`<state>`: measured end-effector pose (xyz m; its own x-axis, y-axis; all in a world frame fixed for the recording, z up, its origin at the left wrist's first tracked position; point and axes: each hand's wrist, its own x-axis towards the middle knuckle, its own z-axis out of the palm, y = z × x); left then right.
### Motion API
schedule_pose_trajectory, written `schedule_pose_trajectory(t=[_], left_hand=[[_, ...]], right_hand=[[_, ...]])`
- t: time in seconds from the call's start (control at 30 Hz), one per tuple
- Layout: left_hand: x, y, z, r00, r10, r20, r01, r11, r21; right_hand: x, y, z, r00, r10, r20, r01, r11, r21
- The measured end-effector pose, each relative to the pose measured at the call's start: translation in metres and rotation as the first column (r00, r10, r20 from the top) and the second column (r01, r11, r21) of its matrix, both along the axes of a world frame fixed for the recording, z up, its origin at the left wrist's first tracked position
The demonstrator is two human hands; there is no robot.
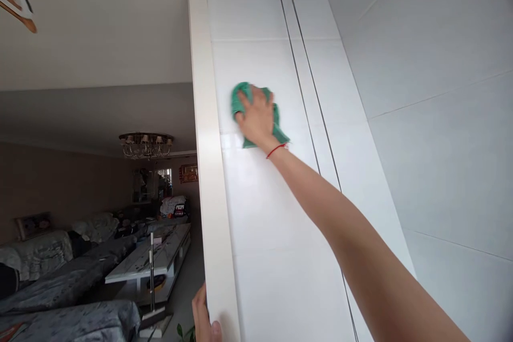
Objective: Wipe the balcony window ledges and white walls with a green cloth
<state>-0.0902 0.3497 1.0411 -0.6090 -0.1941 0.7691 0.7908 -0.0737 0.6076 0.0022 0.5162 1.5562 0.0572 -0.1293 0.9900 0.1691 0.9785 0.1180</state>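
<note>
Pressing a green microfiber cloth [256, 115] against white wall tile [264, 214]: right hand [256, 116], fingers spread over it, red string bracelet [276, 150]; left hand [203, 315] gripping white door frame [210, 171], bottom center.

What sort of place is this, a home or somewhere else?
Most likely a private home: a living room opens beyond the white-tiled wall, with a covered sofa, a chandelier and a long coffee table.

A white marble-topped coffee table [148, 256] and a flat mop [151, 278] stand upright on the grey floor [182, 299] beside a grey-covered sofa [60, 283].
</note>
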Motion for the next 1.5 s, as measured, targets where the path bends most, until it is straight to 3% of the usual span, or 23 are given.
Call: schedule_pose_trajectory(t=[0.07, 0.13, 0.27, 0.33, 0.37, 0.43, 0.6, 0.63, 0.67, 0.7, 0.73, 0.77, 0.8, 0.83, 0.97, 1.03, 1.07, 1.1, 1.17, 1.3, 1.37, 1.43, 1.5], left_hand=[[0.009, -0.005, 0.002, 0.998, -0.039, 0.056, 0.040, 0.999, -0.012], [0.016, -0.011, 0.004, 0.993, -0.065, 0.096, 0.067, 0.997, -0.022], [0.021, -0.022, 0.010, 0.996, -0.050, 0.078, 0.055, 0.996, -0.067], [0.024, -0.026, 0.016, 1.000, -0.023, 0.019, 0.024, 0.995, -0.094], [0.025, -0.028, 0.019, 1.000, -0.018, -0.004, 0.017, 0.994, -0.104], [0.027, -0.029, 0.024, 0.999, -0.036, -0.031, 0.032, 0.993, -0.115], [0.021, -0.028, 0.024, 0.998, -0.050, -0.025, 0.049, 0.997, -0.057], [0.019, -0.028, 0.023, 0.998, -0.054, -0.024, 0.053, 0.997, -0.051], [0.018, -0.028, 0.023, 0.998, -0.062, -0.026, 0.061, 0.997, -0.050], [0.017, -0.028, 0.023, 0.997, -0.073, -0.034, 0.071, 0.996, -0.052], [0.016, -0.028, 0.023, 0.995, -0.087, -0.044, 0.085, 0.995, -0.057], [0.015, -0.029, 0.024, 0.993, -0.101, -0.054, 0.097, 0.993, -0.063], [0.015, -0.029, 0.024, 0.992, -0.110, -0.064, 0.105, 0.992, -0.071], [0.015, -0.030, 0.025, 0.991, -0.109, -0.075, 0.104, 0.992, -0.078], [0.016, -0.032, 0.028, 0.991, -0.090, -0.098, 0.079, 0.991, -0.107], [0.016, -0.033, 0.028, 0.991, -0.087, -0.101, 0.075, 0.990, -0.117], [0.016, -0.034, 0.028, 0.991, -0.086, -0.102, 0.074, 0.990, -0.121], [0.016, -0.034, 0.027, 0.991, -0.082, -0.104, 0.069, 0.990, -0.122], [0.017, -0.034, 0.028, 0.991, -0.075, -0.110, 0.062, 0.991, -0.117], [0.017, -0.033, 0.030, 0.985, -0.114, -0.133, 0.104, 0.992, -0.076], [0.017, -0.033, 0.031, 0.981, -0.128, -0.147, 0.121, 0.991, -0.057], [0.017, -0.032, 0.031, 0.982, -0.128, -0.137, 0.123, 0.991, -0.043], [0.017, -0.032, 0.029, 0.985, -0.128, -0.115, 0.124, 0.991, -0.043]], right_hand=[[-0.008, -0.023, -0.009, 0.993, -0.028, 0.110, 0.012, 0.989, 0.150], [0.000, -0.019, -0.012, 0.982, -0.050, 0.181, 0.011, 0.979, 0.206], [0.046, 0.036, -0.023, 0.985, -0.068, 0.157, 0.077, 0.995, -0.055], [0.062, 0.055, -0.057, 0.987, -0.100, 0.124, 0.120, 0.979, -0.163], [0.067, 0.058, -0.087, 0.984, -0.123, 0.131, 0.143, 0.976, -0.163], [0.069, 0.051, -0.175, 0.965, -0.177, 0.193, 0.198, 0.975, -0.097], [0.069, 0.012, -0.489, 0.902, -0.221, 0.370, 0.213, 0.975, 0.063], [0.070, 0.008, -0.540, 0.899, -0.195, 0.393, 0.169, 0.981, 0.100], [0.070, 0.006, -0.576, 0.891, -0.171, 0.420, 0.129, 0.983, 0.128], [0.071, 0.005, -0.593, 0.887, -0.150, 0.437, 0.103, 0.986, 0.131], [0.070, 0.006, -0.590, 0.887, -0.135, 0.441, 0.095, 0.989, 0.113], [0.069, 0.008, -0.566, 0.895, -0.129, 0.427, 0.105, 0.991, 0.079], [0.067, 0.013, -0.525, 0.908, -0.132, 0.397, 0.135, 0.991, 0.019], [0.064, 0.019, -0.469, 0.927, -0.144, 0.347, 0.159, 0.987, -0.017], [0.064, 0.053, -0.207, 0.951, -0.233, 0.203, 0.255, 0.963, -0.091], [0.070, 0.065, -0.125, 0.964, -0.244, 0.103, 0.252, 0.965, -0.070], [0.072, 0.067, -0.108, 0.967, -0.246, 0.062, 0.251, 0.966, -0.069], [0.074, 0.068, -0.107, 0.967, -0.251, 0.036, 0.253, 0.964, -0.080], [0.076, 0.067, -0.150, 0.962, -0.273, 0.029, 0.274, 0.953, -0.132], [0.074, 0.061, -0.324, 0.960, -0.251, 0.123, 0.278, 0.908, -0.314], [0.071, 0.061, -0.396, 0.964, -0.241, 0.109, 0.264, 0.889, -0.375], [0.067, 0.060, -0.432, 0.967, -0.247, 0.062, 0.249, 0.858, -0.449], [0.060, 0.053, -0.435, 0.967, -0.252, 0.021, 0.221, 0.802, -0.555]])
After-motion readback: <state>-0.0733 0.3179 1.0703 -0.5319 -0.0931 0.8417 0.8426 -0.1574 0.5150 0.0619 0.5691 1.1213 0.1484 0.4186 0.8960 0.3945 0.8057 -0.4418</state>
